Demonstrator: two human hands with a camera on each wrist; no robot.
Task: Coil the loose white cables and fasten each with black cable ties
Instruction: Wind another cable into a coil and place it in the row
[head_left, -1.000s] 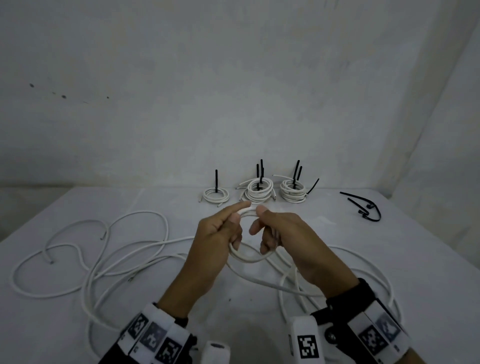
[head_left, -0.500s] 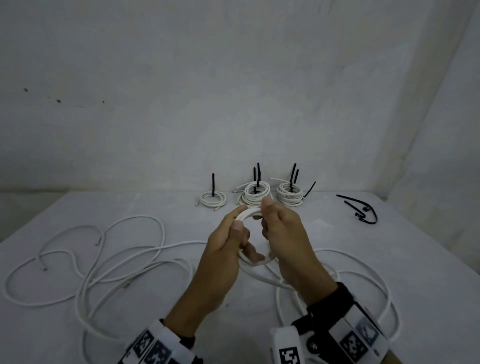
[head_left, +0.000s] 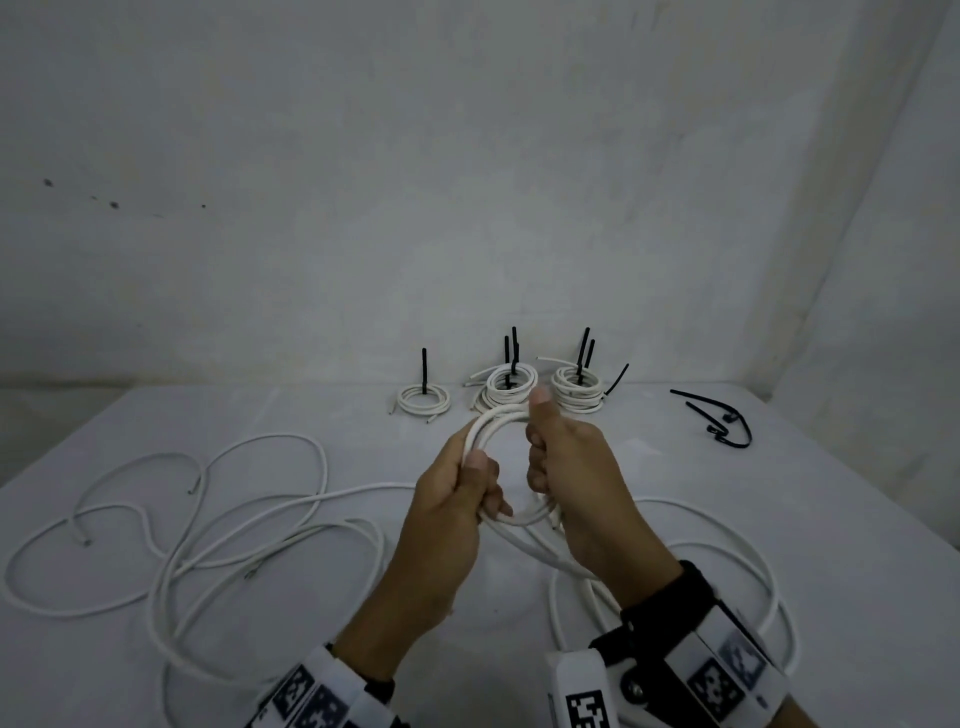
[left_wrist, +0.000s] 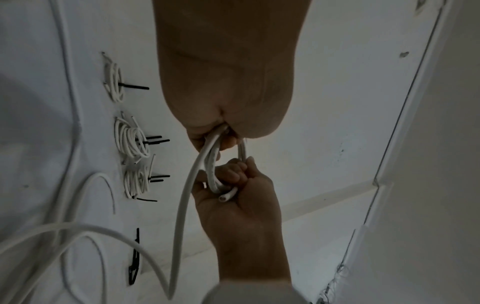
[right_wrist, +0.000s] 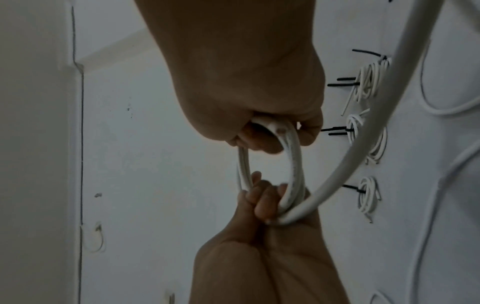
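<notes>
A small coil of white cable (head_left: 492, 423) is held upright above the table between both hands. My left hand (head_left: 485, 483) grips its left side, thumb pressed on the strands. My right hand (head_left: 540, 441) grips its right side, fingers curled through the loop and thumb up at the top. In the left wrist view the coil (left_wrist: 211, 164) runs from my left hand (left_wrist: 223, 133) to my right hand (left_wrist: 233, 179), and a cut cable end (left_wrist: 226, 197) sticks out of the right fist. The right wrist view shows the coil (right_wrist: 293, 164) the same way. The cable's uncoiled length (head_left: 545, 558) trails down to the table.
Three tied coils (head_left: 423, 400), (head_left: 511, 387), (head_left: 576, 389) with upright black tie tails stand by the back wall. Loose black cable ties (head_left: 717, 421) lie at the back right. More loose white cable (head_left: 234, 545) sprawls over the table's left half and loops around the right wrist side.
My right hand has slid from pinching the top of the loop to gripping its right side. The coil now stands rounder and more open between the hands.
</notes>
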